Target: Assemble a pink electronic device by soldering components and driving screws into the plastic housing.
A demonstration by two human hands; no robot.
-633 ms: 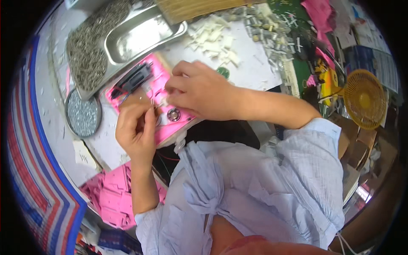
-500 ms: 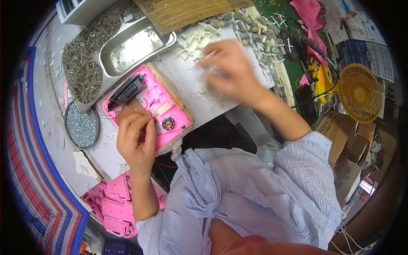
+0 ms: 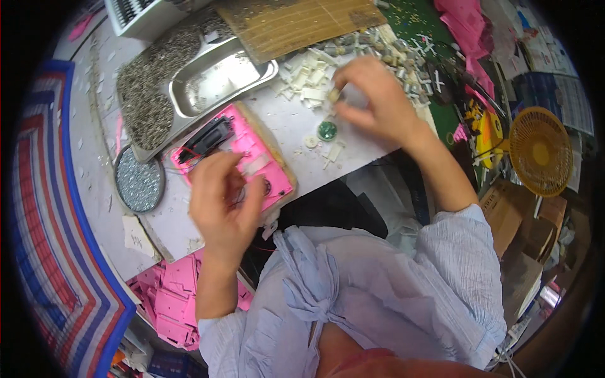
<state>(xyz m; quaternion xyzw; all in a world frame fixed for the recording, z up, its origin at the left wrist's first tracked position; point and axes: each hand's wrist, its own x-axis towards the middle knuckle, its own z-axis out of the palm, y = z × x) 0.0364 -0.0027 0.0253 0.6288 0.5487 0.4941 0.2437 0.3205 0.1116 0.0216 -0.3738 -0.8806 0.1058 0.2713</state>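
A pink plastic housing with a black insert lies on the white work surface. My left hand rests over its near end, fingers curled on it and on thin wires. My right hand is stretched out to the far right, pinching a small pale part at the edge of a heap of small white and grey pieces. A small green round part lies just below that hand.
A steel tray sits on a bed of small metal parts. A round dish of screws stands left. Pink housings are stacked low left. A yellow fan stands right. A brown board lies at the back.
My right hand left the pink housing and swung out right to the heap of small pieces, where it now pinches one. My left hand stayed on the housing.
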